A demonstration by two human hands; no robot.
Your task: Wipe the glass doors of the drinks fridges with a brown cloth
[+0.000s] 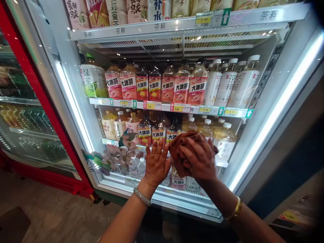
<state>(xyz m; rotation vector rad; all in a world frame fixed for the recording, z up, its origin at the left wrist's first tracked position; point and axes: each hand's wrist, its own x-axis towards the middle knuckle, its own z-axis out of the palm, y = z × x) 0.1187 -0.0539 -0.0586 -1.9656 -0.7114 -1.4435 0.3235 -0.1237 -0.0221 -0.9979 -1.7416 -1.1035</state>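
A crumpled brown cloth (178,157) is bunched under my right hand (201,157), whose fingers curl over it against the glass door of a lit drinks fridge. My left hand (157,162) lies beside it, palm to the glass with its fingers spread and nothing in it. Behind the glass, dark iced tea bottles (159,131) and pale-capped tea bottles (225,140) stand on a shelf. A flower decal (121,152) shows on the glass left of my left hand.
Pink-labelled bottles (197,84) line the shelf above, over a strip of price tags (152,106). A red-framed fridge (45,101) stands on the left. The fridge's bottom frame (177,204) runs below my hands, and the floor (83,219) shows at lower left.
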